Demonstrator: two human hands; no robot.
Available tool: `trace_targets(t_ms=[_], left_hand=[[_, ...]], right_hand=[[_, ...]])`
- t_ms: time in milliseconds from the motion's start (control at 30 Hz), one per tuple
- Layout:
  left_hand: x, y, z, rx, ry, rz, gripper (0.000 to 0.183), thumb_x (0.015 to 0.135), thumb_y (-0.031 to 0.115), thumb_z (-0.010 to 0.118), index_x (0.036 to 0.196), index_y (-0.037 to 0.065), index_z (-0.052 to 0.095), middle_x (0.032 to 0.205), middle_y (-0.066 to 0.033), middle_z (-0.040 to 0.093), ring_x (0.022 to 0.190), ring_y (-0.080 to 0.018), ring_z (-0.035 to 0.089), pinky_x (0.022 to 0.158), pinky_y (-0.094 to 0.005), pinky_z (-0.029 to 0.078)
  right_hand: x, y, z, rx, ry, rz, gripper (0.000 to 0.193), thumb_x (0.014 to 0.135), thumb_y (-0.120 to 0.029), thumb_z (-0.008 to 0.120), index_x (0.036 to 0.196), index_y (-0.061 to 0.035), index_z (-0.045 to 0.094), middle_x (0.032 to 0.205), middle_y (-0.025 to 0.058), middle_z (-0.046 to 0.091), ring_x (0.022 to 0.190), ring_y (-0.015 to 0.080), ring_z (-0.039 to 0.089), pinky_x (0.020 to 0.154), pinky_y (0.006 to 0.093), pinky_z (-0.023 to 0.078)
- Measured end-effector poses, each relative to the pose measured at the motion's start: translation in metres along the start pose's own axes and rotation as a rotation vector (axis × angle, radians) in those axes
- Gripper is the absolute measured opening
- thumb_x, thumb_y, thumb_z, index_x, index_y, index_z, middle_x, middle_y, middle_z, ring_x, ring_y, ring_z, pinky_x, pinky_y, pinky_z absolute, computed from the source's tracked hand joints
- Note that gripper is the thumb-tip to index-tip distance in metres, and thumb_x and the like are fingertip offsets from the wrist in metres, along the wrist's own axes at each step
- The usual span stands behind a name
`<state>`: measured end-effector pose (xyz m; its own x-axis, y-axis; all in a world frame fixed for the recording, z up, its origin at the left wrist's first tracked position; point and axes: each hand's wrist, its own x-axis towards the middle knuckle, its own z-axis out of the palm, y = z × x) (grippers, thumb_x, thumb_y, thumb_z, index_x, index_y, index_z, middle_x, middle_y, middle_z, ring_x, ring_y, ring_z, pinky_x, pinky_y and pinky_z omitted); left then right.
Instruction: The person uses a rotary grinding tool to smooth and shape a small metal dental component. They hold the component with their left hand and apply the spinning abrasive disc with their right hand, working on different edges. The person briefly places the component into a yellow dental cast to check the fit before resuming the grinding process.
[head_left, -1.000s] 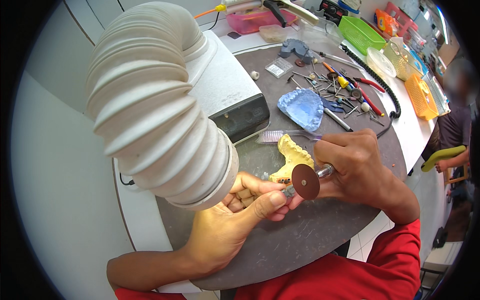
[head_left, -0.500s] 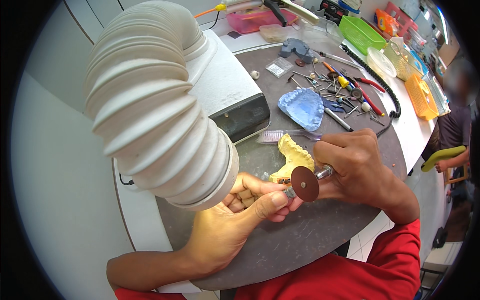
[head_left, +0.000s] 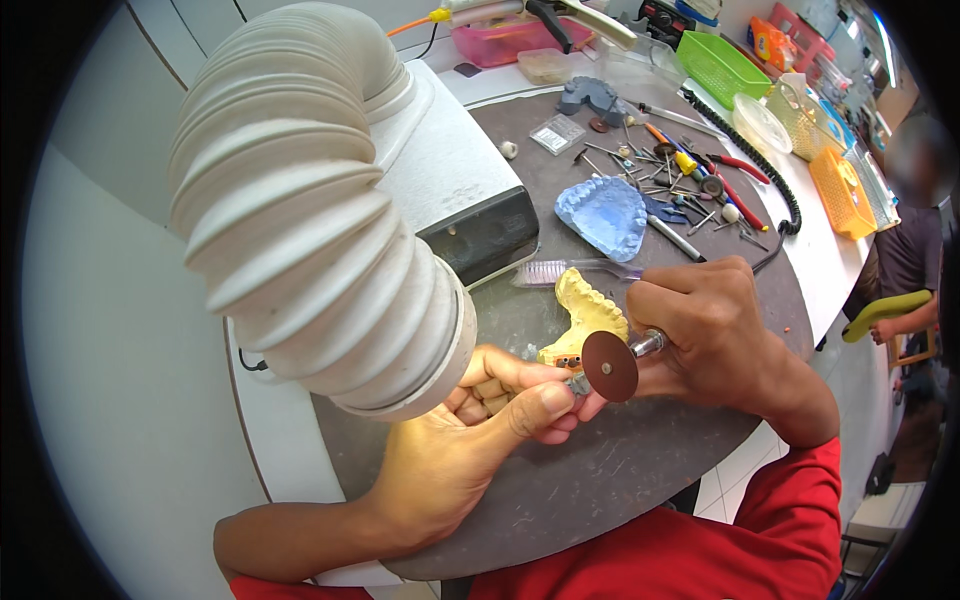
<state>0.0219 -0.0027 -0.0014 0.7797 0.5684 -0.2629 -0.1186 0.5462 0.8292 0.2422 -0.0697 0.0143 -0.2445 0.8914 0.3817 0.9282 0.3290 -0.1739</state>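
My left hand pinches a small silvery metal piece between thumb and forefinger, its other fingers curled under. Wrapped in my right hand is a rotary handpiece, its metal nose pointing left. A round brown cutting disc sits on its end, right beside the metal piece; whether the two touch I cannot tell. Just beyond my fingertips lies a yellow dental cast, with a reddish part holding dark holes at its near end. The disc covers some of that end.
A ribbed white suction hose hangs close over my left hand. Behind the cast lie a toothbrush, a blue dental cast and several scattered burs. Green and orange baskets stand farther back. Another person is at far right.
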Motion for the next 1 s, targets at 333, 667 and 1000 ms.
trace_targets(t_ms=[333, 667, 1000], left_hand=[[-0.0006, -0.0009, -0.0020, 0.000, -0.019, 0.012, 0.012, 0.094, 0.012, 0.063, 0.099, 0.002, 0.060, 0.097, -0.0160, 0.068, 0.090, -0.0200, 0.067, 0.076, -0.0307, 0.054], [-0.0013, -0.0002, -0.0023, -0.010, -0.008, -0.030, 0.012, 0.095, 0.013, 0.062, 0.102, 0.004, 0.059, 0.100, -0.0185, 0.068, 0.088, -0.0185, 0.066, 0.078, -0.0297, 0.053], [-0.0010, 0.0004, -0.0019, -0.031, -0.024, -0.031, 0.012, 0.095, 0.014, 0.062, 0.101, 0.004, 0.060, 0.098, -0.0162, 0.068, 0.088, -0.0184, 0.066, 0.078, -0.0297, 0.053]], right_hand=[[0.0013, -0.0004, 0.0004, -0.013, -0.003, -0.020, 0.053, 0.066, -0.053, 0.080, 0.062, -0.0078, 0.053, 0.055, 0.0026, 0.051, 0.044, 0.0188, 0.054, 0.039, 0.0323, 0.040], [-0.0001, 0.0000, -0.0003, 0.006, 0.034, 0.012, 0.051, 0.067, -0.050, 0.081, 0.064, -0.0076, 0.053, 0.054, 0.0028, 0.049, 0.045, 0.0185, 0.054, 0.039, 0.0325, 0.038], [0.0000, -0.0001, -0.0001, 0.008, 0.012, -0.009, 0.049, 0.068, -0.050, 0.080, 0.065, -0.0082, 0.055, 0.054, 0.0022, 0.049, 0.044, 0.0178, 0.053, 0.039, 0.0328, 0.038]])
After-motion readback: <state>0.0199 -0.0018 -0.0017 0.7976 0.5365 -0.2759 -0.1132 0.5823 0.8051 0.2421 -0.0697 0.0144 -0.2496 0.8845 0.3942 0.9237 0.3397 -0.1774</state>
